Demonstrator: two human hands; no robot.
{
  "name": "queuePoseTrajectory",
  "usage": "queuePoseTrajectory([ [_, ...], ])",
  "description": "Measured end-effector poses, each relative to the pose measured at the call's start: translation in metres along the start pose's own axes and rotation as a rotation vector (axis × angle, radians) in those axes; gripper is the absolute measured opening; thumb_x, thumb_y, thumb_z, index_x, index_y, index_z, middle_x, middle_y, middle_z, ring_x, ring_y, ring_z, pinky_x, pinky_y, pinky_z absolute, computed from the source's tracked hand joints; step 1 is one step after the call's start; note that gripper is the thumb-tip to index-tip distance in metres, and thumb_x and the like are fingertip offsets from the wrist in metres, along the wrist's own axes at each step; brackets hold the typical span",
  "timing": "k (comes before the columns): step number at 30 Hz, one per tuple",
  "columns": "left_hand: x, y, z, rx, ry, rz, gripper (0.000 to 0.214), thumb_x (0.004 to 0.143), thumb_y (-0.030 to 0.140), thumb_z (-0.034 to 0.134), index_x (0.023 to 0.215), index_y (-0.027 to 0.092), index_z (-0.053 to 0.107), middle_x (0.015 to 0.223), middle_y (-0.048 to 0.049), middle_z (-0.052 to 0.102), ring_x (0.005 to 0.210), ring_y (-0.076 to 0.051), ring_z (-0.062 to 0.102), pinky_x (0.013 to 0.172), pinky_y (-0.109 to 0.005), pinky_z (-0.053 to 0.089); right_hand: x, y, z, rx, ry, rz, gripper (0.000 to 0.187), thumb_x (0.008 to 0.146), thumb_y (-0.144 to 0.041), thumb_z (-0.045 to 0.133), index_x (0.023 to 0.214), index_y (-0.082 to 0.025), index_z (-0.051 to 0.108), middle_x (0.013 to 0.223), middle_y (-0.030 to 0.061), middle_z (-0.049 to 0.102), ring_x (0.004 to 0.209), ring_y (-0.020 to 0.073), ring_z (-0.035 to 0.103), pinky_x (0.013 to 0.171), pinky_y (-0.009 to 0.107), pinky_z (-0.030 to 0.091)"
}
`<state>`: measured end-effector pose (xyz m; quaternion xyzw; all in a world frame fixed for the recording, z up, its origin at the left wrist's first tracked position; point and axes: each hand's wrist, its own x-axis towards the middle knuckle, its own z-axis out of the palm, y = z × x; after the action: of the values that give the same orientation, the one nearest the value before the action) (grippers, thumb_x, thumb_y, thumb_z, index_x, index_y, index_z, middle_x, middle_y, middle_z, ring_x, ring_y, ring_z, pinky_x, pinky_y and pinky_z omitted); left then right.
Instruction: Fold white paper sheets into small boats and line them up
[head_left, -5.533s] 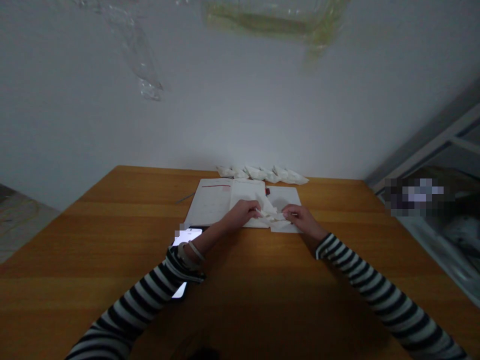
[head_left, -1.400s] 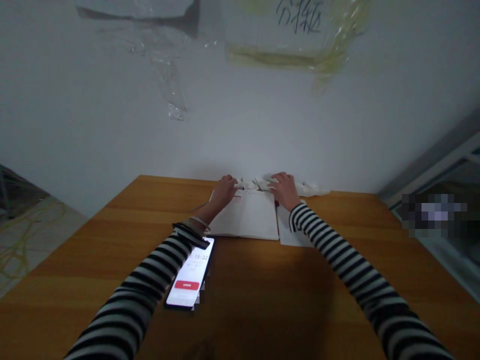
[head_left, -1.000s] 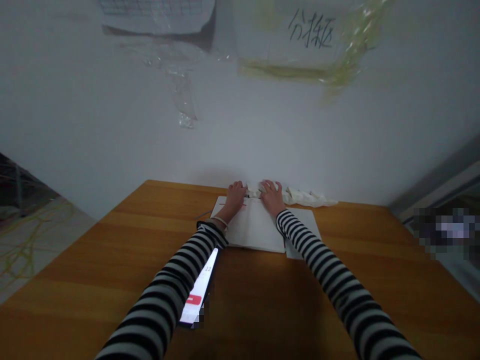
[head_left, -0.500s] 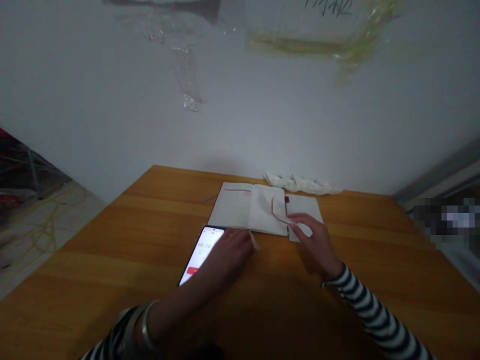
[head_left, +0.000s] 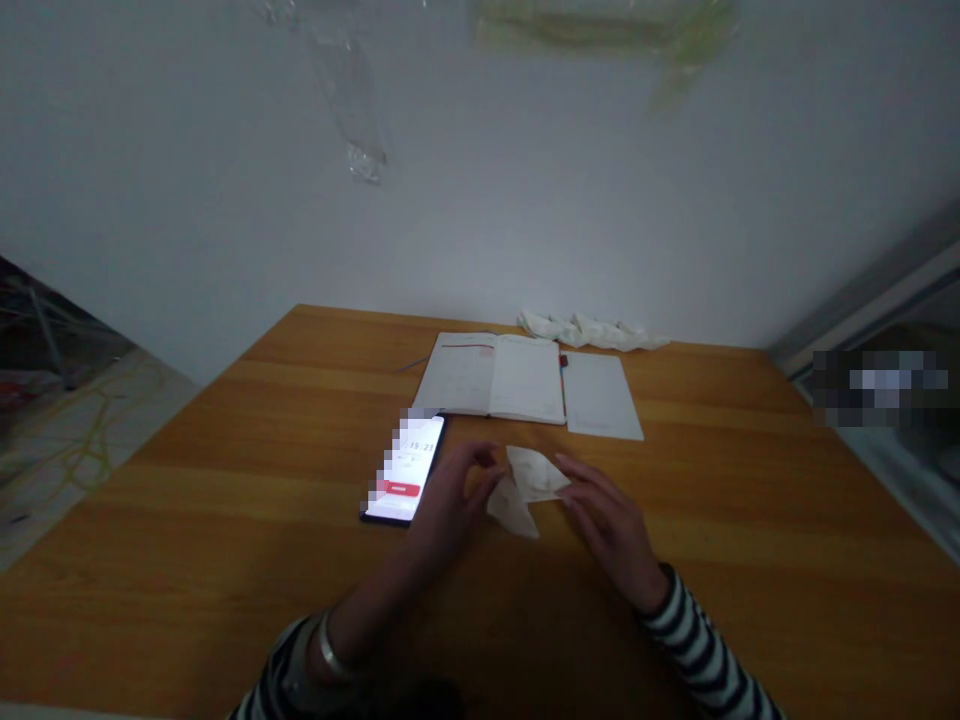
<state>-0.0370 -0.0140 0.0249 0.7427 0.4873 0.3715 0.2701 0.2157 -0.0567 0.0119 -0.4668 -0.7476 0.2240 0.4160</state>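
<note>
My left hand (head_left: 459, 490) is closed in a pinch on a thin white piece of paper (head_left: 512, 508), which hangs down from the fingertips and looks like tissue. Just right of it, a second folded-looking white piece (head_left: 536, 474) lies between the hands. My right hand (head_left: 609, 520) pinches that piece by its right edge, with thumb and fingers nearly together. Whether the two white pieces are joined cannot be made out. Both hands are low over the wooden table (head_left: 300, 610), nearer than the open notebook (head_left: 525, 380).
A lit phone (head_left: 409, 470) showing a timer lies left of my left hand. Beside the notebook is a loose white sheet (head_left: 604, 395). Crumpled white paper pieces (head_left: 589, 330) lie in a row along the wall (head_left: 480, 180).
My right hand has come back from the notebook's right page toward me, with a white piece in its fingers. My left hand now holds its white piece beside it. The camera view has tilted down.
</note>
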Motion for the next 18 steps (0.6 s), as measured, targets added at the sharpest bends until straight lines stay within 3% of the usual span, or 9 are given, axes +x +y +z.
queuePoseTrajectory([
  [2, 0.005, -0.011, -0.005, -0.081, -0.033, -0.007, 0.024, 0.096, 0.031, 0.056, 0.119, 0.023, 0.054, 0.114, -0.0067, 0.065, 0.107, -0.022, 0.062, 0.093, -0.040, 0.051, -0.001, 0.000, 0.001, 0.027, 0.001, 0.024, 0.018, 0.098, -0.025, 0.053, 0.102, -0.028, 0.069, 0.133, 0.0076, 0.066, 0.123, 0.0258, 0.063, 0.104, 0.048, 0.052],
  [5, 0.011, -0.026, -0.010, -0.175, -0.019, -0.021, 0.017, 0.096, 0.030, 0.055, 0.111, 0.022, 0.057, 0.113, -0.0065, 0.065, 0.110, -0.022, 0.062, 0.099, -0.041, 0.050, -0.003, 0.006, 0.002, 0.068, 0.041, 0.104, 0.015, 0.097, -0.030, 0.055, 0.096, -0.027, 0.069, 0.115, 0.0070, 0.074, 0.107, 0.0249, 0.070, 0.094, 0.042, 0.057],
  [9, 0.012, -0.031, -0.014, -0.324, -0.076, -0.031, 0.028, 0.093, 0.033, 0.061, 0.119, 0.023, 0.055, 0.121, -0.0073, 0.064, 0.116, -0.022, 0.061, 0.102, -0.042, 0.050, -0.007, 0.010, 0.003, 0.030, 0.051, 0.166, 0.016, 0.097, -0.034, 0.055, 0.094, -0.026, 0.069, 0.092, 0.0049, 0.076, 0.086, 0.0236, 0.073, 0.078, 0.036, 0.060],
  [13, 0.011, -0.028, -0.025, -0.261, -0.220, 0.008, 0.033, 0.096, 0.033, 0.055, 0.129, 0.026, 0.056, 0.134, -0.0080, 0.061, 0.127, -0.024, 0.055, 0.109, -0.044, 0.045, -0.008, 0.006, 0.004, -0.010, 0.026, 0.110, 0.016, 0.098, -0.032, 0.053, 0.097, -0.027, 0.068, 0.094, 0.0042, 0.075, 0.087, 0.0232, 0.072, 0.080, 0.036, 0.059],
  [18, 0.013, -0.030, -0.039, -0.259, -0.422, 0.038, 0.029, 0.096, 0.031, 0.053, 0.122, 0.024, 0.064, 0.130, -0.0081, 0.066, 0.120, -0.025, 0.060, 0.104, -0.041, 0.047, -0.007, 0.004, 0.006, -0.041, 0.008, 0.113, 0.015, 0.098, -0.031, 0.053, 0.096, -0.027, 0.067, 0.094, 0.0042, 0.075, 0.087, 0.0234, 0.072, 0.080, 0.037, 0.059],
])
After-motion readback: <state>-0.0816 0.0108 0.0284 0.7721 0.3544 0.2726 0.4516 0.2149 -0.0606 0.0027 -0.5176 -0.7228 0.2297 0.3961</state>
